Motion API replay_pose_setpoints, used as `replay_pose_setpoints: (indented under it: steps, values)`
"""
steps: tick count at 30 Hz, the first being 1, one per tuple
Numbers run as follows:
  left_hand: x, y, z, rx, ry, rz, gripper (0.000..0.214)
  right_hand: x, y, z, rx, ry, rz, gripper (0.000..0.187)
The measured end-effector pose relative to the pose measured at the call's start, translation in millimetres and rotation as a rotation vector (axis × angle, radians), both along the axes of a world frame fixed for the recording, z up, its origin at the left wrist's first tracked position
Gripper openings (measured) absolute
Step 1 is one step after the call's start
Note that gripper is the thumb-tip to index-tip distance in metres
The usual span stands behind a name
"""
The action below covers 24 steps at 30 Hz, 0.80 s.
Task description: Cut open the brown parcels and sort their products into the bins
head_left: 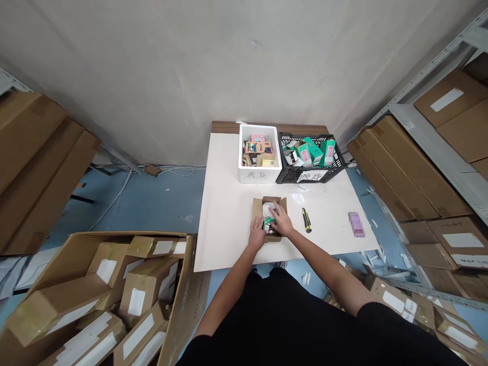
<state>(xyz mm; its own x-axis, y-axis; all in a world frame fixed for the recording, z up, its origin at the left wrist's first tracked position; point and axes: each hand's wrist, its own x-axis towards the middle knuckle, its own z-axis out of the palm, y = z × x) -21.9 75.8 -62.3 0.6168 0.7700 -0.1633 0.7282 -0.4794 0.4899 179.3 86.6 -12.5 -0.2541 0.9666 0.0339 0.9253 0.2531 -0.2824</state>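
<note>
A small open cardboard box stands on the white-topped table in front of me, flaps folded outward. Inside it lie white pieces and a green item, partly covered by my fingers. My left hand grips the box at its near left side. Reaching over the right wall, my right hand has its fingers apart on the contents; I see nothing held in it. To the right of the box lies a black and yellow utility knife. A clear plastic piece rests beyond the knife.
Behind the box stand a white foam bin of small boxes and a black crate of green boxes. A blurred purple item lies at the table's right. A large carton of parcels is at left; shelves hold cartons at right.
</note>
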Motion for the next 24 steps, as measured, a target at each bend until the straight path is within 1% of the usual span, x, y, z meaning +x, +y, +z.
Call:
replay_pose_setpoints:
  steps: [3,6,9,12,17,21,22,24]
  values:
    - [-2,2,-4.1,-0.027,-0.026,-0.008,0.017,5,21,15.0,0.042,0.028,-0.128,0.061]
    - [-1,3,-6.3,-0.046,-0.026,-0.002,0.018,8,43,26.3,0.046,0.035,-0.253,0.046]
    - [2,2,-5.9,-0.058,-0.003,0.019,0.015,6,55,32.5,0.002,0.033,-0.271,0.039]
    - [4,2,-2.8,-0.051,0.017,0.025,0.015,0,54,34.0,-0.044,0.007,-0.265,0.041]
    - [6,0,2.9,-0.029,0.019,0.032,0.013,-16,39,32.5,-0.142,-0.056,-0.301,0.042]
    - [6,-2,3.0,-0.025,-0.001,0.043,0.011,-38,32,28.7,-0.139,-0.038,-0.421,0.038]
    - [6,-2,2.8,-0.022,-0.003,0.045,0.012,-43,31,26.9,-0.135,-0.021,-0.452,0.039]
    - [6,-3,3.0,-0.020,-0.005,0.049,0.014,-52,31,22.1,-0.134,0.015,-0.494,0.045]
